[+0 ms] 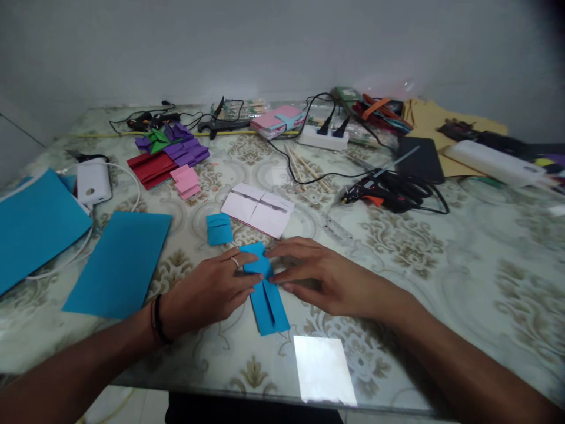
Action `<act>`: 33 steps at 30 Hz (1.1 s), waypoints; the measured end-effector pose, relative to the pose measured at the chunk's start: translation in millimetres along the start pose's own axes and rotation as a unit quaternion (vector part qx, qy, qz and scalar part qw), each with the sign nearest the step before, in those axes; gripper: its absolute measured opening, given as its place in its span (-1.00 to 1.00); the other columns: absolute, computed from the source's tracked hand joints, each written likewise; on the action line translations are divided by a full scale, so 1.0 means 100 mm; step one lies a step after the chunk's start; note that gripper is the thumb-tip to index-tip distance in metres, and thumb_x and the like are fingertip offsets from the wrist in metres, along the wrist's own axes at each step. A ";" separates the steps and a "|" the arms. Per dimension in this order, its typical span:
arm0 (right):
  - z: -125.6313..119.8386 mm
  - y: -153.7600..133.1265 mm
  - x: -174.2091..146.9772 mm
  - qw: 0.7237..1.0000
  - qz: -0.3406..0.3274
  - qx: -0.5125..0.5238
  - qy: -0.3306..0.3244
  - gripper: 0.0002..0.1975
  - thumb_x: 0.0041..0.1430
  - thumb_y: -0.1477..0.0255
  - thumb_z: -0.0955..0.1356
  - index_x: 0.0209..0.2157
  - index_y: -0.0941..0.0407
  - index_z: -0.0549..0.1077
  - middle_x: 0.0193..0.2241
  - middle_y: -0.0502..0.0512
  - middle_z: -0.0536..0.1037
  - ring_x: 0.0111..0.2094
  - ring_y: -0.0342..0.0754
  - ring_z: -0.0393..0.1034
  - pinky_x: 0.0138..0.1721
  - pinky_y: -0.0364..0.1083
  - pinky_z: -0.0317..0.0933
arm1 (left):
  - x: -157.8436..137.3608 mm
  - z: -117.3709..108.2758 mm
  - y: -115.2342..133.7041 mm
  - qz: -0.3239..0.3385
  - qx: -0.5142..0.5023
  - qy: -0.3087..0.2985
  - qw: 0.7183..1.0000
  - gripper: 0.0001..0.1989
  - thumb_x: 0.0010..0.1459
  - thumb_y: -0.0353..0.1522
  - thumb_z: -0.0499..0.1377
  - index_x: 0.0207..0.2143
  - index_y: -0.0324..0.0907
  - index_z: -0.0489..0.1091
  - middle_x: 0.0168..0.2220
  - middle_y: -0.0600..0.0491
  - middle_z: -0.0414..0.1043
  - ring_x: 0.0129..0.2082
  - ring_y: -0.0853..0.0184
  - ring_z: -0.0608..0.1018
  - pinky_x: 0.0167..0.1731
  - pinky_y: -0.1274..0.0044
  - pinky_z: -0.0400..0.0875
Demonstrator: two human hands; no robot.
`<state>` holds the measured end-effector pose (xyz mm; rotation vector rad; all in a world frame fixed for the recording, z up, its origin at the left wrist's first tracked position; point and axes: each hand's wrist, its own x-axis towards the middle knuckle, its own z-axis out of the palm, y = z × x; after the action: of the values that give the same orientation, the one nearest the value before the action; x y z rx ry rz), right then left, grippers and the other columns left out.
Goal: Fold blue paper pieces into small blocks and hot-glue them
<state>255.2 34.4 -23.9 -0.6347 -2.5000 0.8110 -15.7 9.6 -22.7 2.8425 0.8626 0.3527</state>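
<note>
A narrow folded strip of blue paper (266,306) lies on the table, its two side flaps meeting along a slit down the middle. My left hand (216,285), with a ring and a dark wristband, rests flat over its left side, fingertips on the paper. From the right, my right hand (320,274) touches the paper's upper right edge with outstretched fingers. Just beyond stands a small folded blue square (219,229). Behind the strip lies a folded white paper piece (257,209) with a slit across it.
Blue sheets (119,265) lie to the left beside a white power bank (93,180) with a cable. Red (151,169), purple and pink folded papers sit behind. A black glue gun (384,191), its cord, a power strip (323,137) and wooden sticks (304,165) occupy the back right.
</note>
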 end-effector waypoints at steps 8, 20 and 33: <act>-0.01 0.02 0.00 1.000 -0.003 0.008 0.002 -0.78 0.34 0.47 0.38 -0.08 0.11 0.67 0.03 0.29 0.61 0.17 0.14 0.43 0.22 0.17 0.27 | -0.01 0.01 -0.01 -0.001 -0.012 0.002 1.000 -0.78 0.39 -0.40 0.16 -0.02 -0.15 0.58 0.07 -0.13 0.55 0.13 0.17 0.57 0.25 0.23 0.43; 0.01 0.00 -0.02 1.000 0.006 -0.011 -0.016 -0.77 0.32 0.45 0.39 -0.06 0.07 0.67 0.09 0.27 0.56 0.23 0.17 0.35 0.25 0.21 0.23 | 0.00 -0.02 0.01 0.004 -0.010 0.004 1.000 -0.79 0.40 -0.42 0.14 -0.05 -0.15 0.58 0.08 -0.13 0.57 0.15 0.16 0.56 0.22 0.22 0.45; 0.00 -0.15 0.02 0.999 0.008 -0.005 -0.047 -0.79 0.34 0.47 0.36 -0.09 0.10 0.65 -0.10 0.22 0.59 0.00 0.10 0.42 0.10 0.13 0.30 | 0.01 -0.07 0.04 -0.005 -0.004 -0.005 1.000 -0.74 0.44 -0.42 0.08 -0.13 -0.14 0.61 0.06 -0.13 0.56 0.14 0.17 0.57 0.22 0.21 0.47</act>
<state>249.4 24.6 -13.8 -0.6356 -2.5878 0.8533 -14.2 7.6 -15.3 2.8286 0.8719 0.3390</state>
